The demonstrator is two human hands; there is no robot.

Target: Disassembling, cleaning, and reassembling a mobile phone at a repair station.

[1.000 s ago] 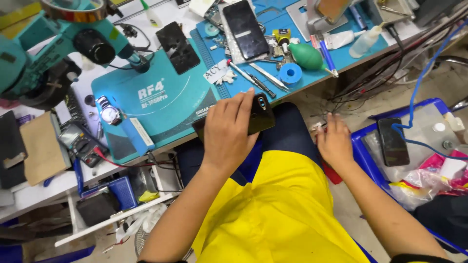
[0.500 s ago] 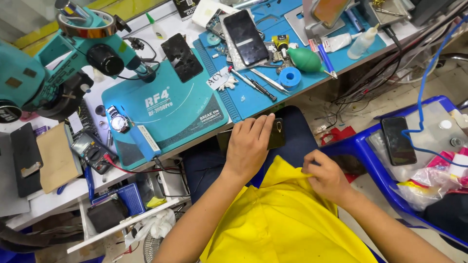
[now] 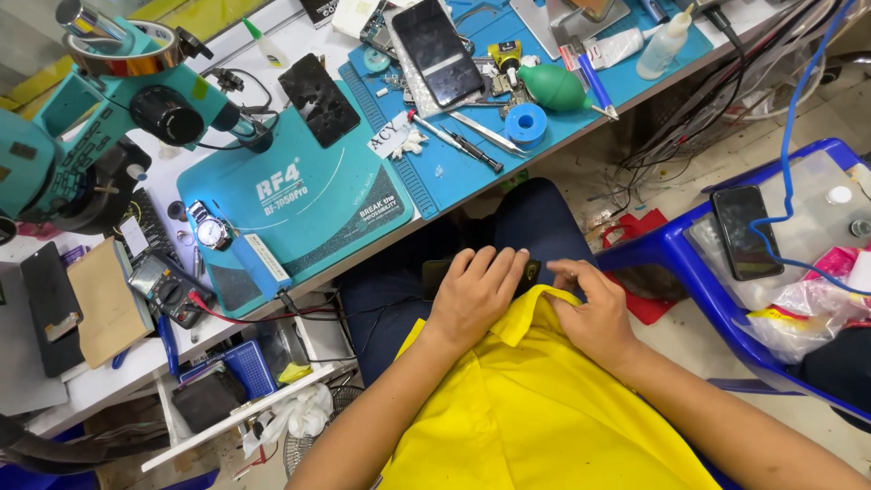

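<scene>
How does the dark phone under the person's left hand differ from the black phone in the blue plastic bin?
The dark phone on the lap is mostly covered by the left hand and wiped with yellow shirt hem; the black phone in the blue plastic bin lies untouched, fully visible. Both are dark, flat slabs.

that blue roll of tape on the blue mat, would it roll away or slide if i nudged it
The blue ring-shaped tape roll lies flat on its side, so it probably would not roll. It looks small and hollow, likely light, so a nudge would probably slide it across the blue ribbed work mat, perhaps into the green rubber blower bulb close by.
</scene>
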